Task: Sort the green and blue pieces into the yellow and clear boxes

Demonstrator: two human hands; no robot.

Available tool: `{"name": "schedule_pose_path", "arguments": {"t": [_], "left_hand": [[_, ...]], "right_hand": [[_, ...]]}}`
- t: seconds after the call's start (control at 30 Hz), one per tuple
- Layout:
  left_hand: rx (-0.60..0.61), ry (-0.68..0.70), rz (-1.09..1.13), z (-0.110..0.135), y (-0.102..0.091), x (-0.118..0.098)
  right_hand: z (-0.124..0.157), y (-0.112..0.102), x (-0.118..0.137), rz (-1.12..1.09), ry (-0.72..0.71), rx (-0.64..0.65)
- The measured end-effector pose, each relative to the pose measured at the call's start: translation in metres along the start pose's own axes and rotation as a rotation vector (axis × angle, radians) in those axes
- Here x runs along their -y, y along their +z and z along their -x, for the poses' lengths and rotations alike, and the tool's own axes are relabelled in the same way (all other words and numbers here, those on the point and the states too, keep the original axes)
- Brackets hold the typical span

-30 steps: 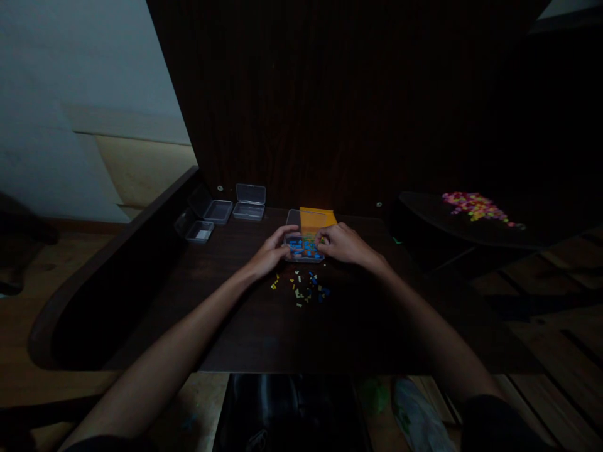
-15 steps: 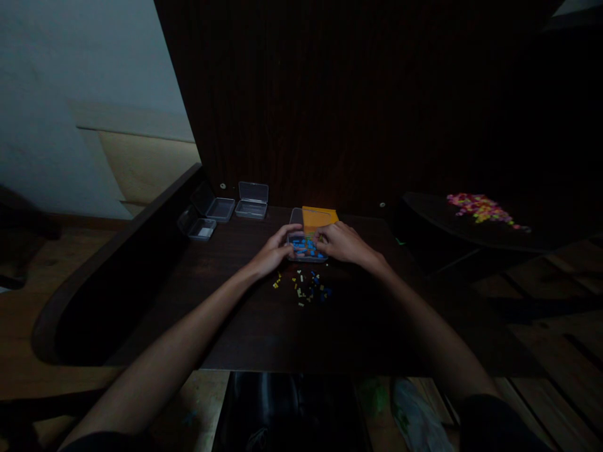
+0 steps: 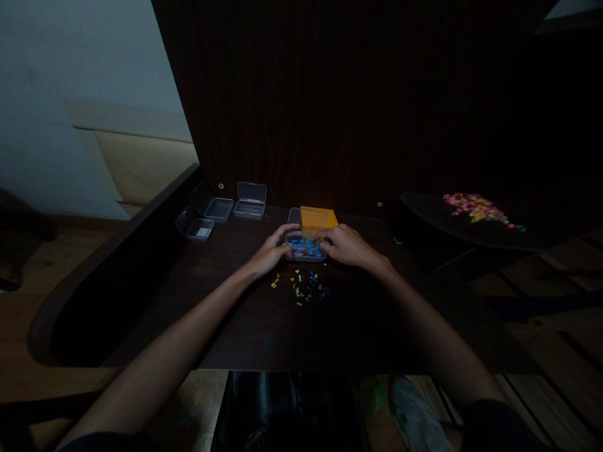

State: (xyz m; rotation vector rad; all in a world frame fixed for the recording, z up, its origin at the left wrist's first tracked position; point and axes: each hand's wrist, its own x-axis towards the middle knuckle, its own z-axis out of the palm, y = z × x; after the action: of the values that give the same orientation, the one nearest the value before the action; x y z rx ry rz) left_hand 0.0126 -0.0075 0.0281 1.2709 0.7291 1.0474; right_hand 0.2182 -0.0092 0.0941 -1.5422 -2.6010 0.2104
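Observation:
A small clear plastic box (image 3: 304, 247) holding blue pieces sits at the middle of a dark wooden table (image 3: 245, 320). My left hand (image 3: 271, 250) curls around the box's left side. My right hand (image 3: 345, 243) grips its right side, fingers over the top. Behind the box lies an orange flat piece (image 3: 318, 219), its open lid. A scatter of small yellow, blue and white pieces (image 3: 306, 290) lies on the table just in front of my hands.
Three open clear boxes (image 3: 219, 210) stand at the table's back left, near a curved dark rail (image 3: 113, 251). A dark panel rises behind the table. To the right, a pile of pink and yellow pieces (image 3: 475, 207) lies on a dark round surface.
Both hands stay on the box with only slight finger shifts. The view has drifted a little.

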Motion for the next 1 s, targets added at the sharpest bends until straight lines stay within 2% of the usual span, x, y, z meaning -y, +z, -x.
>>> {"name": "schedule_pose_path", "arguments": {"t": [0.17, 0.27, 0.37, 0.43, 0.53, 0.63, 0.8, 1.0], "left_hand": [[0.007, -0.006, 0.023, 0.000, 0.000, 0.001], [0.002, -0.013, 0.015, 0.000, 0.000, 0.000], [-0.009, -0.015, -0.001, 0.000, 0.000, 0.000], [-0.012, -0.013, -0.001, -0.001, 0.000, 0.000], [-0.018, -0.016, 0.016, -0.001, -0.001, 0.002], [-0.020, -0.021, 0.034, -0.001, -0.001, 0.003], [-0.018, -0.019, 0.050, -0.001, -0.003, 0.005], [-0.017, -0.034, 0.042, -0.001, -0.003, 0.004]], "right_hand": [[0.002, 0.002, -0.002, 0.042, 0.002, 0.024], [0.006, -0.002, -0.003, 0.034, 0.023, -0.008], [0.014, -0.007, -0.002, -0.048, 0.003, -0.047], [0.021, -0.007, -0.001, -0.126, -0.041, -0.021], [0.031, 0.001, 0.002, -0.180, -0.095, 0.083], [0.039, 0.016, 0.004, -0.138, -0.116, 0.150], [0.042, 0.037, 0.003, -0.058, -0.076, 0.164], [0.042, 0.039, 0.006, -0.041, -0.021, 0.173]]}}
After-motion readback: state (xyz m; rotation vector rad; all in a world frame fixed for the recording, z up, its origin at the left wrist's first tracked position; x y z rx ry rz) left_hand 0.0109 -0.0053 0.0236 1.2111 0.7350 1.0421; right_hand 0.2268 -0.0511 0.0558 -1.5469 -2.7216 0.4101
